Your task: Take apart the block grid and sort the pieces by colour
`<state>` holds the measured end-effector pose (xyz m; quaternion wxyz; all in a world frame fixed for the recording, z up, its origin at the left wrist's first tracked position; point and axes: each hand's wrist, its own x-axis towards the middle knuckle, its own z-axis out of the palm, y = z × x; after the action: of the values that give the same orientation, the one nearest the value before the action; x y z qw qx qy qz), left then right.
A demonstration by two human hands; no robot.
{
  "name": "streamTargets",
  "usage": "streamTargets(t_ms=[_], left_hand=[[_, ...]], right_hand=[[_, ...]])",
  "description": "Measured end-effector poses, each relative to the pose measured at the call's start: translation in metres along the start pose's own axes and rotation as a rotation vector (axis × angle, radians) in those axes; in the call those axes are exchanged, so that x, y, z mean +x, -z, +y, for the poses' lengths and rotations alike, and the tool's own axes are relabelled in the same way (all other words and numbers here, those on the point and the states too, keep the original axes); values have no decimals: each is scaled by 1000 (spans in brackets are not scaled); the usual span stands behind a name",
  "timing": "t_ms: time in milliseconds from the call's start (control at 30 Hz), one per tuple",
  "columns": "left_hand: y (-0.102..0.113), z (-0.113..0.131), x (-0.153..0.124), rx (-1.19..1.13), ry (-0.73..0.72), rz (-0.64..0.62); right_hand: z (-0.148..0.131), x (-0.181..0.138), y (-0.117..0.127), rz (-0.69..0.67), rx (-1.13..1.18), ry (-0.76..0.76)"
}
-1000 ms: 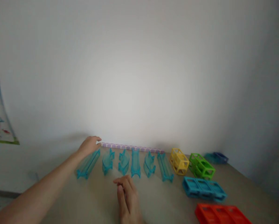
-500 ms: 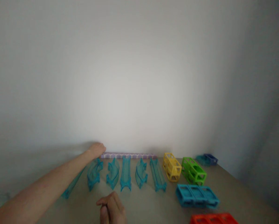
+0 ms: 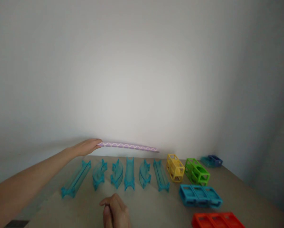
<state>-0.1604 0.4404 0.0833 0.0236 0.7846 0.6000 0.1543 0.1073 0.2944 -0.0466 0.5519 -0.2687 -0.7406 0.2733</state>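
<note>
My left hand (image 3: 91, 146) is closed on one end of a long, thin purple strip (image 3: 129, 146) with a white wavy pattern. The strip is raised off the table in front of the wall, its far end slanting slightly down to the right. Low in the middle, my right hand (image 3: 115, 210) hovers or rests with curled fingers, thumb against the index finger; nothing shows in it. Between the hands lies a row of clear teal track pieces: a straight one (image 3: 77, 180) at left, a curved one (image 3: 117, 174), and another straight one (image 3: 129, 174) among several.
On the right stand a yellow open frame block (image 3: 175, 168), a green one (image 3: 197, 172), a blue one (image 3: 200, 196) and a red one (image 3: 216, 220). Dark blue and teal pieces (image 3: 215, 161) lie in the far right corner. A white wall (image 3: 142, 79) closes off the back.
My left hand has lifted the purple strip from the table's back edge, moving up and slightly left. The left straight track piece is now uncovered. My right hand has hardly moved.
</note>
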Motion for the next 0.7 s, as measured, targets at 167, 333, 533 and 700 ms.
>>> streamTargets(t_ms=[167,333,533,700], left_hand=[[25,19,-49,-41,16,93],[-1,97,-96,-648,56,222],[-71,180,-91,-1610,-45,314],[-97,193,-86,-1834,-24,413]], right_hand=[[-9,-1,7,-19,1,-31],[-14,3,18,-102,25,-71],[-11,0,31,-1,126,-126],[-1,5,40,121,-5,-215]])
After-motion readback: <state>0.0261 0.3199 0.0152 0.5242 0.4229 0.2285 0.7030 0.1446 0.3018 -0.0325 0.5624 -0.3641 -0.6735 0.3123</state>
